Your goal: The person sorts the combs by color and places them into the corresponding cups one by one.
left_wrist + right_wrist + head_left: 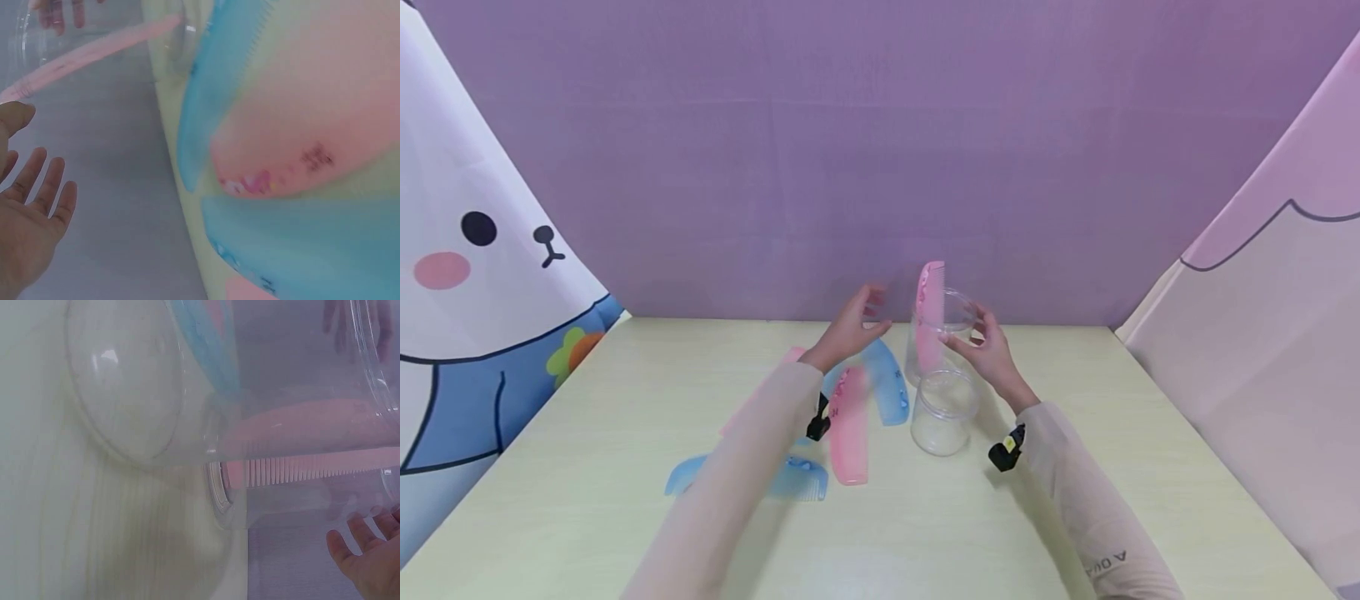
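Note:
A pink comb (930, 292) stands upright inside the taller clear plastic jar (912, 358), its top above the rim. My right hand (992, 358) holds that jar near the rim, thumb in front and fingers round the far right side; its fingertips (340, 547) show at the wall in the right wrist view. My left hand (850, 329) hovers left of the jar, empty, with fingers apart, as the left wrist view shows (31, 231). Below it lie a blue comb (887, 383) and a pink comb (850, 433).
A shorter clear jar (943, 429) stands just in front of the taller one. Another blue comb (801, 481) lies near the left forearm, partly hidden by it. More pink (793, 354) shows behind the sleeve. A purple cloth (775, 167) hangs along the table's back edge.

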`<act>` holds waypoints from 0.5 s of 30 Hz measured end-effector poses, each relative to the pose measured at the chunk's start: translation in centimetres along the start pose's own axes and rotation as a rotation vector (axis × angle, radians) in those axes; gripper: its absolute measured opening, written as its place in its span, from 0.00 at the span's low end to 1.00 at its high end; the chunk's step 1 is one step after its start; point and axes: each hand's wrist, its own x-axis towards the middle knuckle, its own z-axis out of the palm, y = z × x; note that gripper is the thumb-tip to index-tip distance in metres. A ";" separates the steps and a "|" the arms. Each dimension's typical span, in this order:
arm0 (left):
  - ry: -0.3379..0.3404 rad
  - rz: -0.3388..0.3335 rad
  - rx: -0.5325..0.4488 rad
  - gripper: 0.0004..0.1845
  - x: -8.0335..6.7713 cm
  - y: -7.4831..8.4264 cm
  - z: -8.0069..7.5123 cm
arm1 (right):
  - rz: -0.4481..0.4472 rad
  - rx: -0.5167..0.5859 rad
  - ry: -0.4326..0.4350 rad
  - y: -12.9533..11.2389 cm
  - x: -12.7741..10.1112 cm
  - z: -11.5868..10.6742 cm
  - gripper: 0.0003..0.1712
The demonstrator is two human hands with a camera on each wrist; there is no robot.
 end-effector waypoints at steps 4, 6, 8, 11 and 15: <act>-0.029 -0.010 0.073 0.30 -0.8 -0.6 -0.2 | 0.015 0.021 -0.015 -1.3 -0.5 -0.1 0.48; -0.047 -0.010 0.091 0.30 -1.3 -0.9 -0.2 | 0.016 0.027 -0.020 -2.1 -0.9 -0.2 0.47; -0.070 -0.003 0.095 0.29 -1.7 -1.2 -0.2 | 0.012 0.025 -0.023 -2.8 -1.3 -0.2 0.47; -0.100 0.009 0.107 0.28 -2.3 -1.8 -0.1 | 0.010 0.020 -0.020 -3.3 -1.7 -0.2 0.46; -0.128 -0.002 0.130 0.28 -3.2 -2.5 0.2 | 0.006 0.016 -0.020 -3.4 -1.8 -0.1 0.46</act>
